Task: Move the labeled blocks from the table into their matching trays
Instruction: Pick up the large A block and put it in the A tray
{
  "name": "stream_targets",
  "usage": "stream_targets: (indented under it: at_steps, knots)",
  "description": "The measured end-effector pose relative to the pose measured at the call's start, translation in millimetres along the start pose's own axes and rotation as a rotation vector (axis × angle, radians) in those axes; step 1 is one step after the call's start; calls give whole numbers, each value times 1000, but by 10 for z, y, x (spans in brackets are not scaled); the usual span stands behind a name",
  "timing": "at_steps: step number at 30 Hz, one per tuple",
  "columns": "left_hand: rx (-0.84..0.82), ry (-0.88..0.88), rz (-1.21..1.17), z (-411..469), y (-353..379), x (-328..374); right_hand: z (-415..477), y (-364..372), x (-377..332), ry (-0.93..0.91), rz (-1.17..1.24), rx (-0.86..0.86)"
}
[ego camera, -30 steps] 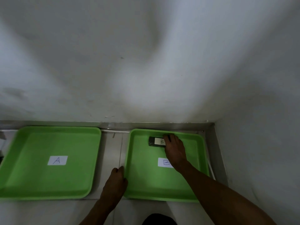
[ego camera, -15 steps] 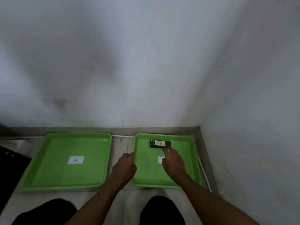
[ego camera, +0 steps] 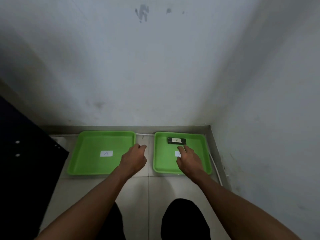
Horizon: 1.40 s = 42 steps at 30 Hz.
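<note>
Two green trays lie side by side on the tiled floor against the wall. The left tray (ego camera: 90, 153) carries a paper label A (ego camera: 106, 153) and holds no block. The right tray (ego camera: 164, 161) holds a dark block labelled B (ego camera: 176, 140) near its far edge. My right hand (ego camera: 188, 157) hovers over that tray's own label, fingers spread, just short of the block and holding nothing. My left hand (ego camera: 134, 157) hangs over the gap between the trays, fingers loosely curled, with nothing in it.
A white wall rises straight behind the trays, and another closes in on the right. A dark panel (ego camera: 26, 153) stands at the left. A white cable (ego camera: 215, 168) runs along the right tray. My dark-clothed knees (ego camera: 183, 220) show at the bottom.
My right hand has let go of the B block and drawn back toward me. My left hand came off the right tray's rim. The view has pulled back and up.
</note>
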<state>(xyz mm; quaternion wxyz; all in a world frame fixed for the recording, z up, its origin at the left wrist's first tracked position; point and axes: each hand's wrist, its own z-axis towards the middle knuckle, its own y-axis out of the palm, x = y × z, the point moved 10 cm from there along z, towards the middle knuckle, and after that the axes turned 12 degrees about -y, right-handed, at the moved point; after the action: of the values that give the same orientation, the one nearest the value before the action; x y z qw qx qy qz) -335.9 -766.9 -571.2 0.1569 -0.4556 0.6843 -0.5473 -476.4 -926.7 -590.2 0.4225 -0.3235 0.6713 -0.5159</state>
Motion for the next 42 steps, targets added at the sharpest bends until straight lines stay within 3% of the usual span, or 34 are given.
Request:
stream_targets:
  at_steps: [13, 19, 28, 42]
  knots:
    - [-5, -103, 72, -1911, -3337, 633, -705, -3862, -1694, -136, 37, 29]
    - [138, -68, 107, -2489, -4526, 609, -830, -4936, -2543, -254, 30, 95]
    - [239, -77, 155, -3157, -5432, -464, -1002, -5319, -4059, -325, 23, 121]
    - [229, -319, 93, -4226, -6191, -3535, -948, -4683, -7226, -486, 108, 93]
